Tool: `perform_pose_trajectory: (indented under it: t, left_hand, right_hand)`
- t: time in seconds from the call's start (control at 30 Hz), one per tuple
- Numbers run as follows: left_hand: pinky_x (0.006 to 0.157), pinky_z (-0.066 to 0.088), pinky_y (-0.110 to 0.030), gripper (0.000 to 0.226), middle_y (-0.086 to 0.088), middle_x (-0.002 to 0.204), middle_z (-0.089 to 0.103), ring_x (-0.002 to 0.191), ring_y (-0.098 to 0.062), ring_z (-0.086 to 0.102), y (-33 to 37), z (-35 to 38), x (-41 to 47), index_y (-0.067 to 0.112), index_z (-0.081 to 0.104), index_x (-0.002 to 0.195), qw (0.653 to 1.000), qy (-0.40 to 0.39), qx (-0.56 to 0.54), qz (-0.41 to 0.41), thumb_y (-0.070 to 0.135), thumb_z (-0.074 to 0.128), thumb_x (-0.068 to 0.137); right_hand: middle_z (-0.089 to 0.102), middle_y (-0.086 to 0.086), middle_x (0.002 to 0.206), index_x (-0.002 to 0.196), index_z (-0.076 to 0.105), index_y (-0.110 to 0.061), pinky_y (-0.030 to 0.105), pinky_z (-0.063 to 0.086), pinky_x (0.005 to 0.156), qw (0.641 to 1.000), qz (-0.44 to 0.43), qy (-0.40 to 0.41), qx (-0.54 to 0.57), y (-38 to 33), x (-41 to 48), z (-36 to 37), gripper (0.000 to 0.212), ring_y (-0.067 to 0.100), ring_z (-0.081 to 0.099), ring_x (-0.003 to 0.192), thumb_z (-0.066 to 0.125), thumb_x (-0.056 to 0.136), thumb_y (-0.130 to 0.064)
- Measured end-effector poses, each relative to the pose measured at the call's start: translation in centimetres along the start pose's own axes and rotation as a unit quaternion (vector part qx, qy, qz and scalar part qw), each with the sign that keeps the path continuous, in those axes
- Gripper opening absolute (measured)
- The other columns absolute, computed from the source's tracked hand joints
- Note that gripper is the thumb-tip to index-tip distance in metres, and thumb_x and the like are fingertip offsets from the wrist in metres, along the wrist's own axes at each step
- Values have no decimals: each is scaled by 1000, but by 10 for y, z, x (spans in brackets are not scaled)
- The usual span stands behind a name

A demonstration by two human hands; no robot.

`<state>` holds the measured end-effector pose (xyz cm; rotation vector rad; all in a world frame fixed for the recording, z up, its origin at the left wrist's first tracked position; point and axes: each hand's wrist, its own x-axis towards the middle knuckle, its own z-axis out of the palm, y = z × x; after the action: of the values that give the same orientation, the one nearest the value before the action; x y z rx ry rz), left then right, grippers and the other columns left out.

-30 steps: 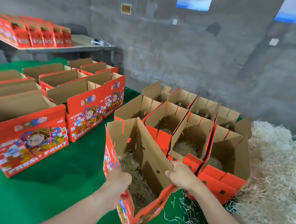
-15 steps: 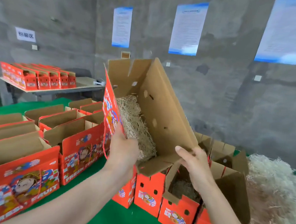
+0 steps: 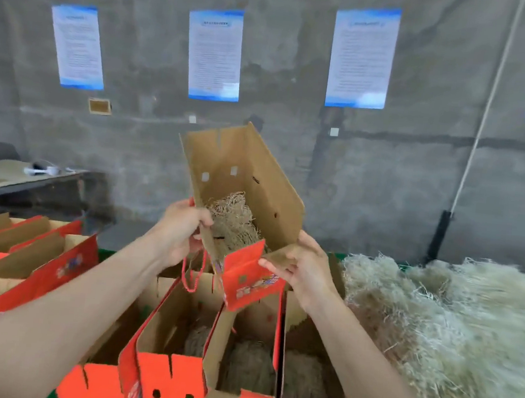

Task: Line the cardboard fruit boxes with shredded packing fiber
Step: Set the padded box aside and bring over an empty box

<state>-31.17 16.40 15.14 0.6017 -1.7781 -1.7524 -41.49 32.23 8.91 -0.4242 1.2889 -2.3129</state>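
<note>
At far left, a grey side table [image 3: 16,176] stands against the concrete wall, with a small white object on it, too blurred to identify. In front of it, a group of open red-and-brown boxes [image 3: 65,265] stands upright. The left hand [image 3: 181,232] grips the near left wall of the held fruit box [image 3: 256,179], fingers curled round the cardboard edge. This box is raised in the air above the others and tilted, its open top facing the camera. A wad of shredded fiber [image 3: 233,220] lies against its bottom panel. A red cord handle [image 3: 191,277] hangs from the box beneath the left hand. A red end flap [image 3: 247,272] folds outward at the near edge. The right hand [image 3: 307,272] pinches a brown flap at the near right corner, thumb on top and fingers underneath. Below the hands, a row of open boxes [image 3: 170,377] stands side by side, and each visible compartment contains a wad of fiber. At right, a large loose fiber pile [image 3: 453,332] lies just beside that row. Four printed notices [image 3: 214,53] are fixed to the wall behind.
</note>
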Motion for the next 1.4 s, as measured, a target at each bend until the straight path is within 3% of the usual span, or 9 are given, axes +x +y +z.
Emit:
perform_pose_trajectory:
  t: [0.4, 0.5, 0.57, 0.67, 0.83, 0.93, 1.1, 1.27, 1.4]
  left_hand:
    - [53, 34, -25, 26, -9, 79, 51, 64, -15, 45, -10, 149, 143, 6, 51, 93, 986, -149, -57, 53, -12, 42, 76]
    - [53, 41, -20, 16, -4, 80, 59, 54, -7, 56, -39, 170, 155, 17, 58, 92, 974, -224, -41, 11, 10, 44, 94]
    - [79, 47, -31, 41, -1, 104, 66, 86, -8, 65, -73, 178, 161, 22, 57, 112, 961, -272, 11, -56, 53, 39, 94]
    - [107, 26, -57, 82, 7, 152, 30, 137, -22, 33, -119, 189, 170, 37, 22, 146, 952, -285, 68, -95, 81, 23, 77]
    - [115, 14, -41, 65, 7, 157, 4, 143, -16, 15, -167, 195, 168, 32, -3, 150, 929, -328, 164, -56, 50, 31, 97]
    - [117, 8, -30, 69, 2, 158, -5, 145, -14, 2, -196, 184, 165, 24, -3, 150, 881, -343, 325, 10, 22, 43, 98]
    - [115, 16, -29, 73, -1, 158, -8, 145, -20, 6, -213, 170, 158, 25, -6, 150, 817, -341, 464, 37, 18, 43, 96]
    - [118, 13, -36, 72, -5, 158, -2, 145, -22, 1, -209, 145, 139, 29, 1, 150, 799, -303, 514, 76, 30, 47, 95]
    - [117, 18, -35, 70, 0, 158, 6, 145, -18, 8, -200, 102, 112, 30, 10, 150, 801, -262, 525, 114, 32, 51, 94]
  right_hand:
    - [66, 24, 93, 121, 51, -8, 36, 58, 66, 984, -116, 136, 8, -50, 102, -69, 43, 36, 66, 83, 42, 85, 13]
    - [63, 25, 102, 134, 41, -13, 39, 56, 73, 983, -68, 161, -52, -40, 119, -90, 48, 37, 64, 93, 53, 89, -3]
    - [55, 16, 125, 143, 29, -30, 42, 50, 83, 971, 2, 169, -166, -25, 126, -111, 70, 32, 57, 109, 65, 84, -39]
    - [40, 1, 144, 137, 34, -46, 45, 39, 102, 955, 1, 153, -256, -9, 131, -133, 91, 21, 45, 125, 73, 57, -65]
    - [38, 8, 140, 146, 26, -25, 36, 23, 114, 875, 31, 79, -476, 39, 148, -154, 85, 20, 34, 134, 74, 76, -20]
    - [17, 14, 151, 150, 7, -25, 29, 15, 115, 786, 76, 27, -613, 65, 143, -166, 88, 22, 19, 141, 62, 81, -23]
    - [-5, 14, 156, 149, -5, -25, 34, 2, 115, 695, 103, -18, -711, 73, 133, -167, 79, 28, -9, 143, 48, 90, -24]
    - [18, 5, 155, 150, 9, -20, 37, 6, 116, 716, 78, -37, -693, 69, 123, -159, 68, 24, -15, 143, 45, 92, -22]
    - [37, 7, 145, 144, 30, -14, 33, 22, 112, 737, 77, -39, -671, 64, 105, -158, 58, 26, 11, 143, 52, 91, -25]
